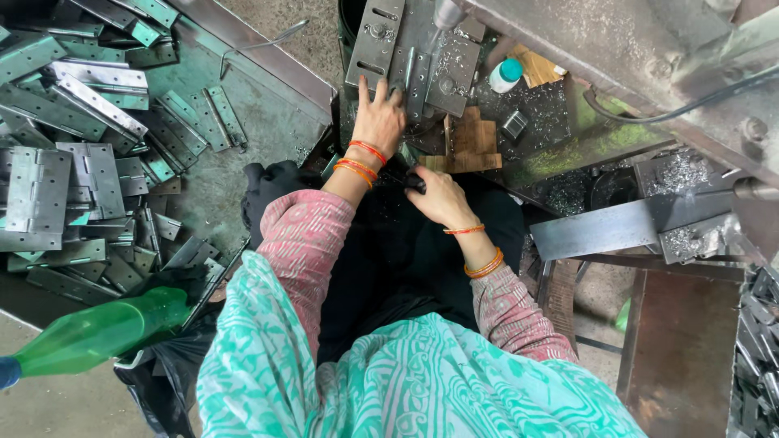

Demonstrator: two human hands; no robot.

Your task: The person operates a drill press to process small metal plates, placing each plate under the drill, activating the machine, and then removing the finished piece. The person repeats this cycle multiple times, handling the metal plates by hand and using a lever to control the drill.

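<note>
From here, my left hand (378, 122) lies fingers spread on the hinge plate (430, 69) under the drill at twelve o'clock, my right hand (438, 197) is clenched on a dark handle (412, 180), and the hinge pile (73, 154) at nine o'clock looks largely undrilled.

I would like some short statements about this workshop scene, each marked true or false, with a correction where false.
1. The left hand rests on the metal plate under the drill. True.
2. The pile of metal hinges lies to the person's right. False: it lies to the left.
3. The right hand is raised above the drill. False: it is low, near the lap, at a dark handle.
4. A green plastic bottle lies at lower left. True.
5. Both wrists wear orange bangles. True.
</note>
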